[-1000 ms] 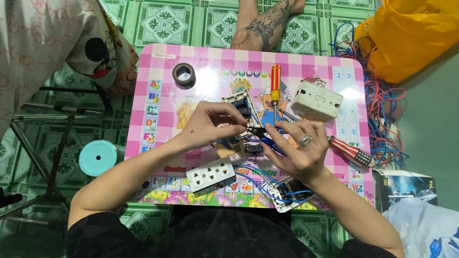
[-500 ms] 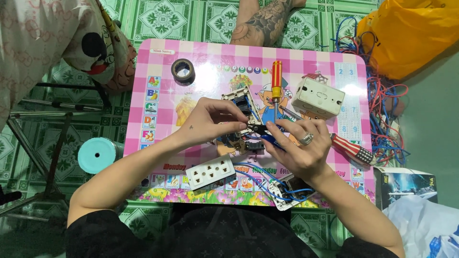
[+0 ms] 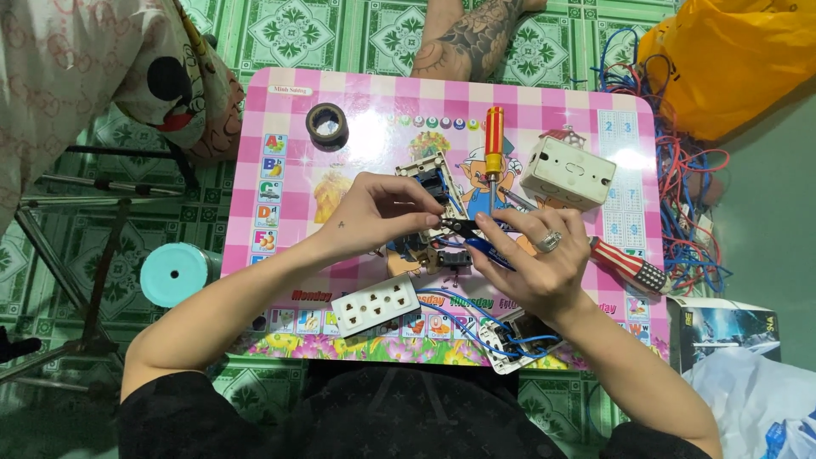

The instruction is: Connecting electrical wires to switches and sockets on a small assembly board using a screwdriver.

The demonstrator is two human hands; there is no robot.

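Over the middle of a pink checkered child's table [image 3: 357, 110], my left hand [image 3: 378, 212] pinches a thin blue wire near a small switch module [image 3: 429, 174]. My right hand [image 3: 531, 255], with a ring on one finger, grips small blue-handled pliers [image 3: 467, 231] whose dark tip meets the left fingertips. A white socket plate [image 3: 374, 304] lies just below my left wrist. Another white plate with blue wires [image 3: 514, 336] sits under my right forearm.
On the table lie a roll of black tape [image 3: 326, 124], an orange-and-yellow screwdriver [image 3: 492, 153], a white junction box [image 3: 567, 173] and a red-handled tool [image 3: 627, 265]. Loose red and blue wires [image 3: 688, 204] and a yellow bag [image 3: 739, 59] lie right. Another person's tattooed leg [image 3: 467, 38] is beyond the table.
The hands have stayed together over the table centre, with only small finger shifts around the wire and pliers. Nothing else has moved.
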